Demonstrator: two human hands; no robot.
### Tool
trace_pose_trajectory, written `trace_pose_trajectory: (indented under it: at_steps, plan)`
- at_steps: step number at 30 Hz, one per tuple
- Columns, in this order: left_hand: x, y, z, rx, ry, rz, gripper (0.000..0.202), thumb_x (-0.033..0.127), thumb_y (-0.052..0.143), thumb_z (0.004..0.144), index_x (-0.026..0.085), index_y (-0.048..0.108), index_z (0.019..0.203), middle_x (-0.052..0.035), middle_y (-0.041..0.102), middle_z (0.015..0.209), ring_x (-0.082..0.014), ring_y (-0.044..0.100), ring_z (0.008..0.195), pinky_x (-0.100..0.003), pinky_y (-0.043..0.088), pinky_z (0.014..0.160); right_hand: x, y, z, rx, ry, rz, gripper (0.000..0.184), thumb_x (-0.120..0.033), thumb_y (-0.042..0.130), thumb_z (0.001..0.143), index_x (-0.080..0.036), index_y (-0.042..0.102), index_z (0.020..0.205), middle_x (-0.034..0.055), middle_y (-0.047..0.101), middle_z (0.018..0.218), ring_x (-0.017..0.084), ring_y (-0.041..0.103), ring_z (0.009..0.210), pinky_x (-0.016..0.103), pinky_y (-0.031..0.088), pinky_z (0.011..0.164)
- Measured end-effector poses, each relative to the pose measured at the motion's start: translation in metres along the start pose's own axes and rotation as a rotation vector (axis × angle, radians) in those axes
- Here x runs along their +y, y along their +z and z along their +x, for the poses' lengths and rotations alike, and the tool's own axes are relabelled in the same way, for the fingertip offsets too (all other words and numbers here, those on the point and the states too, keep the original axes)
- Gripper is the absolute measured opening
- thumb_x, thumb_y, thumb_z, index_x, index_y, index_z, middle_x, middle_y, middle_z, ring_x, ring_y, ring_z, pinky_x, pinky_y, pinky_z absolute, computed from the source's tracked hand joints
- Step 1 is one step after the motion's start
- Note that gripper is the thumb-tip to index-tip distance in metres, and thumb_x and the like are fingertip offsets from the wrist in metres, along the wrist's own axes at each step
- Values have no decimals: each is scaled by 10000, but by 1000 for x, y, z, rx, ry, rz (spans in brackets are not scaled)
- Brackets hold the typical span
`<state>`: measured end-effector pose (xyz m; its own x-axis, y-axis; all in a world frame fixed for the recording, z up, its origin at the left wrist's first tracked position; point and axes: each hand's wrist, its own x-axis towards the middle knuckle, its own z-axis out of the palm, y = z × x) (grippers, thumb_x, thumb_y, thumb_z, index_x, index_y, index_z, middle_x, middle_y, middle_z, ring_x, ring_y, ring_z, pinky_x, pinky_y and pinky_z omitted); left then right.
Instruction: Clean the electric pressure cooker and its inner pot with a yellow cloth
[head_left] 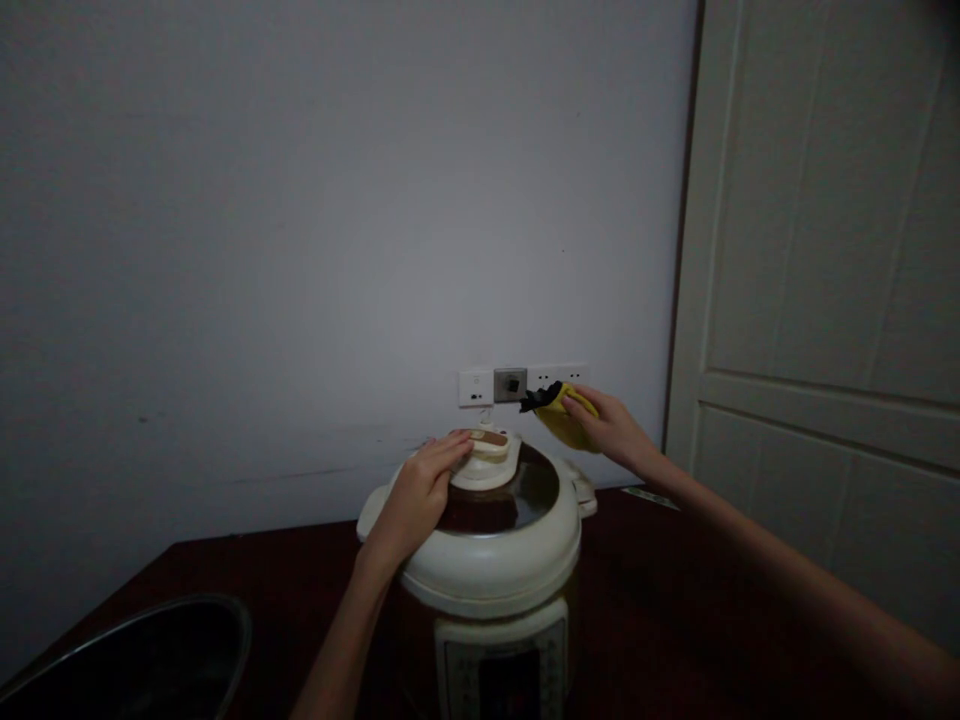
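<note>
A white electric pressure cooker [495,560] with a dark shiny lid panel stands in front of me on a dark red table. My left hand [424,490] reaches over the lid from the left, its fingers closed against the left end of the lid handle [491,443]; the thumb is mostly hidden. Behind the right side of the lid, my right hand [604,425] is raised near the wall sockets and pinches a yellow cloth [566,425]. The cloth has a dark, ragged-looking edge and hangs above the cooker's rim.
Several sockets, one of them a grey plate [511,385], sit on the pale wall behind the cooker. A dark round pot [244,640] with a metal rim is at the lower left. A pale panelled door [817,300] stands to the right.
</note>
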<state>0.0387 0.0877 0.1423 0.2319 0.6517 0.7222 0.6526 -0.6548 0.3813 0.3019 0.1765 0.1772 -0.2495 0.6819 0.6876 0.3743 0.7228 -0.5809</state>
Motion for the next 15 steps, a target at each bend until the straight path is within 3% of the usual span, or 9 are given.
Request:
trace_pose_trajectory:
  at_steps: [3, 5, 8, 12, 15]
  plan:
    - [2, 0, 0, 7, -2, -27, 456, 72, 345, 819, 198, 602, 1174, -22, 560, 1283, -131, 454, 1246, -390, 301, 1100, 9, 10, 2, -136, -153, -252, 311, -308, 421, 890, -169, 625, 1078, 117, 672, 1051, 241, 608, 899, 370, 439, 803]
    - [4, -1, -1, 20, -6, -38, 450, 84, 343, 827, 190, 594, 1185, -24, 551, 1293, -129, 450, 1249, -379, 298, 1102, 13, 24, 2, -254, -180, -293, 272, -290, 428, 888, -164, 660, 954, 97, 695, 907, 214, 611, 787, 323, 436, 724]
    - [3, -1, -1, 102, -24, -41, 483, 58, 334, 803, 182, 583, 1198, -20, 502, 1342, -123, 429, 1264, -361, 284, 1107, 10, 41, 0, -325, -178, -283, 254, -299, 445, 889, -170, 663, 873, 58, 686, 806, 175, 586, 691, 270, 405, 638]
    - [-9, -1, -2, 310, -261, 55, 567, -29, 329, 692, 134, 607, 1158, -74, 566, 1273, -166, 502, 1204, -376, 345, 1070, -8, 47, -11, -354, -190, -284, 241, -315, 463, 890, -174, 653, 846, 43, 665, 780, 158, 558, 672, 251, 365, 614]
    - [-19, 2, -2, 340, -432, 44, 575, -43, 347, 655, 102, 606, 1147, -124, 640, 1157, -208, 612, 1058, -375, 464, 950, -29, 45, -29, -360, -197, -301, 252, -293, 471, 887, -181, 640, 738, 36, 635, 696, 153, 532, 633, 250, 352, 597]
